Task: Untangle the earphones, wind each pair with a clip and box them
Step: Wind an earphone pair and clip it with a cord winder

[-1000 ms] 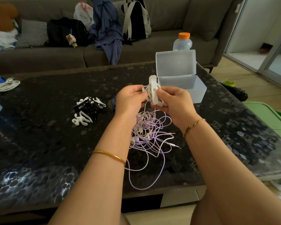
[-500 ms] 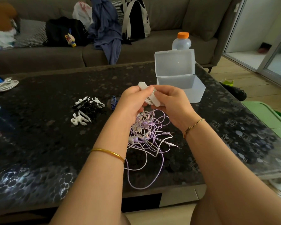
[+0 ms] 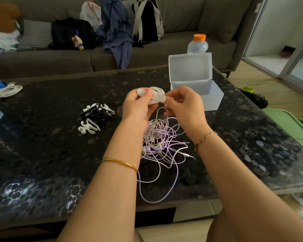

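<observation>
Two hands, centre frame: left hand [image 3: 138,109] grips the wound clip [image 3: 158,99], right hand [image 3: 184,107] pinches its loose cord [image 3: 158,113]; slackening may unwind it.

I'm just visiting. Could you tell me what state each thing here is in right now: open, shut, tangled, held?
plastic box: open, lid standing upright.
bottle: upright, orange cap on.
white clip: held above the table, white cord wound round it.
left hand: grips the white clip.
right hand: pinches the clip's end.
earphone pile: tangled, lying on the table.
spare clips: loose heap, no cord on them.
</observation>
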A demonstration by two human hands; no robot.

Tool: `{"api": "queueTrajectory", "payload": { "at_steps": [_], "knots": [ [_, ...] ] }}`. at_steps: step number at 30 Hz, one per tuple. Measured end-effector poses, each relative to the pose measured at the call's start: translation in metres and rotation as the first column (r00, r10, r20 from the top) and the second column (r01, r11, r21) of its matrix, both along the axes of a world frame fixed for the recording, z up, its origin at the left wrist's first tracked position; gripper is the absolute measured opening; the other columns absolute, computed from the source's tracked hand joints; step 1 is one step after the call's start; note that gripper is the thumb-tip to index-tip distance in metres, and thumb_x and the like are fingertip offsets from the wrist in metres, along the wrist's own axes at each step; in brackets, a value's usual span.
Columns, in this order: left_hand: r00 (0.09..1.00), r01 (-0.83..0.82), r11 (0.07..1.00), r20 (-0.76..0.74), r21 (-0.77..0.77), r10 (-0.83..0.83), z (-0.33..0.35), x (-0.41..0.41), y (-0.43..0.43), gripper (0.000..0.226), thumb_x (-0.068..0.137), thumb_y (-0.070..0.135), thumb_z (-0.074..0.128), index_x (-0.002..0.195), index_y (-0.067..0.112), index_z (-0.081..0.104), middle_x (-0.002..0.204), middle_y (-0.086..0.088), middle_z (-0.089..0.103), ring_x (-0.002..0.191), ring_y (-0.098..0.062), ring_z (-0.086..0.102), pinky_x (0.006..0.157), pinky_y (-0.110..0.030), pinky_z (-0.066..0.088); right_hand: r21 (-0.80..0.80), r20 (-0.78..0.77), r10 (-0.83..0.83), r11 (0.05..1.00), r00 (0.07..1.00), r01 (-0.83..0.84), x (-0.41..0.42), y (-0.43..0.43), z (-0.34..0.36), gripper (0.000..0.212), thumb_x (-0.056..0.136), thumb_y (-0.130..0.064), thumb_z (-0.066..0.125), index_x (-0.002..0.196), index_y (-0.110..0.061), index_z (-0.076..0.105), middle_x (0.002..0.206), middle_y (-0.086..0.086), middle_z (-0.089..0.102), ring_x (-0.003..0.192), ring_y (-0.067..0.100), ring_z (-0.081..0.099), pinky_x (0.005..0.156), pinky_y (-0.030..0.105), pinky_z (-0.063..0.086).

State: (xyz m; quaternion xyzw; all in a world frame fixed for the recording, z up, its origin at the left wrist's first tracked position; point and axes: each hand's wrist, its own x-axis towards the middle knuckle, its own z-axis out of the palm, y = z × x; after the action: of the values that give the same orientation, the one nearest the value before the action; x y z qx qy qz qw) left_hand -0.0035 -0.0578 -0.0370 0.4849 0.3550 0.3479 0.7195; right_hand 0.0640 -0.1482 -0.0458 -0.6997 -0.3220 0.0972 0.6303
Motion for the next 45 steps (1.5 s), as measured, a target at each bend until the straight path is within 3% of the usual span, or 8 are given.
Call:
{"api": "queueTrajectory", "payload": {
  "at_steps": [5, 10, 13, 20, 25, 29, 37, 45],
  "knots": [
    [0.990, -0.116, 0.989, 0.073, -0.096, 0.123, -0.003, 0.005, -0.004, 0.025, 0.093, 0.018, 0.060, 0.116, 0.007, 0.059, 0.114, -0.014, 0.064, 0.095, -0.021, 0.065, 0.072, -0.027, 0.055, 0.035, 0.064, 0.035, 0.999, 0.997, -0.037, -0.005, 0.002, -0.001, 0.006, 0.084, -0.010, 0.068, 0.086, -0.009, 0.062, 0.085, 0.005, 0.064, 0.071, 0.016, 0.069, 0.066, 0.023, 0.058],
    [0.994, -0.081, 0.984, 0.060, -0.156, 0.091, -0.001, 0.004, -0.005, 0.020, 0.089, 0.022, 0.066, 0.105, 0.010, 0.063, 0.103, -0.010, 0.068, 0.086, -0.018, 0.068, 0.068, -0.026, 0.056, -0.010, 0.225, -0.107, 0.994, 0.969, 0.112, -0.004, 0.005, -0.008, 0.005, 0.085, -0.024, 0.068, 0.083, -0.020, 0.067, 0.089, -0.004, 0.058, 0.082, 0.011, 0.061, 0.077, 0.028, 0.055],
    [0.998, 0.024, 0.989, 0.062, -0.146, -0.015, 0.000, 0.004, -0.009, 0.012, 0.087, 0.020, 0.069, 0.095, 0.012, 0.064, 0.095, -0.008, 0.068, 0.075, -0.013, 0.065, 0.059, -0.021, 0.052, -0.007, 0.120, -0.170, 0.985, 0.978, 0.172, 0.001, 0.003, -0.007, 0.006, 0.087, -0.020, 0.066, 0.089, -0.015, 0.065, 0.082, -0.003, 0.064, 0.078, 0.011, 0.064, 0.072, 0.025, 0.054],
    [0.999, 0.035, 0.999, -0.038, -0.042, -0.037, -0.005, 0.006, -0.010, 0.028, 0.086, 0.022, 0.071, 0.109, 0.009, 0.060, 0.097, -0.008, 0.067, 0.076, -0.014, 0.065, 0.070, -0.025, 0.055, -0.008, -0.124, -0.138, 0.990, 0.983, 0.138, 0.004, -0.003, 0.000, 0.038, 0.084, -0.017, 0.069, 0.116, -0.013, 0.049, 0.073, -0.012, 0.059, 0.068, 0.004, 0.065, 0.069, 0.020, 0.055],
    [0.996, 0.040, 0.998, -0.084, 0.044, -0.036, -0.008, 0.006, -0.008, 0.033, 0.085, 0.022, 0.071, 0.111, 0.008, 0.059, 0.105, -0.012, 0.067, 0.086, -0.019, 0.067, 0.083, -0.036, 0.058, -0.165, 0.027, -0.017, 0.986, 1.000, 0.021, 0.011, -0.010, 0.006, 0.011, 0.086, -0.016, 0.067, 0.095, -0.018, 0.060, 0.083, 0.000, 0.066, 0.073, 0.011, 0.064, 0.062, 0.019, 0.055],
    [0.983, 0.070, 0.986, -0.180, 0.150, -0.042, -0.009, 0.011, -0.010, 0.032, 0.084, 0.028, 0.072, 0.109, 0.010, 0.061, 0.103, -0.009, 0.069, 0.091, -0.022, 0.069, 0.085, -0.040, 0.057, -0.082, -0.123, 0.100, 0.991, 0.987, -0.110, 0.017, -0.016, 0.011, 0.016, 0.086, -0.016, 0.066, 0.099, -0.006, 0.066, 0.087, 0.007, 0.070, 0.078, 0.017, 0.070, 0.068, 0.022, 0.058],
    [0.963, 0.217, 0.972, -0.185, 0.091, -0.198, 0.011, 0.053, -0.014, 0.006, 0.094, 0.011, 0.058, 0.095, 0.007, 0.063, 0.103, -0.015, 0.067, 0.089, -0.022, 0.069, 0.079, -0.032, 0.058, 0.004, -0.392, -0.022, 1.000, 0.920, 0.025, 0.059, -0.021, 0.020, 0.009, 0.088, -0.007, 0.063, 0.096, -0.002, 0.063, 0.092, 0.014, 0.068, 0.083, 0.022, 0.070, 0.070, 0.029, 0.060],
    [0.848, 0.359, 0.834, -0.521, 0.419, -0.104, 0.026, 0.121, 0.020, 0.007, 0.094, 0.014, 0.059, 0.089, 0.014, 0.064, 0.092, -0.004, 0.067, 0.086, -0.014, 0.066, 0.077, -0.027, 0.055, -0.187, -0.266, -0.128, 0.979, 0.956, 0.079, 0.133, 0.009, 0.030, 0.012, 0.083, -0.005, 0.069, 0.082, -0.009, 0.058, 0.095, 0.014, 0.065, 0.084, 0.023, 0.069, 0.074, 0.035, 0.060]
  ]
}}
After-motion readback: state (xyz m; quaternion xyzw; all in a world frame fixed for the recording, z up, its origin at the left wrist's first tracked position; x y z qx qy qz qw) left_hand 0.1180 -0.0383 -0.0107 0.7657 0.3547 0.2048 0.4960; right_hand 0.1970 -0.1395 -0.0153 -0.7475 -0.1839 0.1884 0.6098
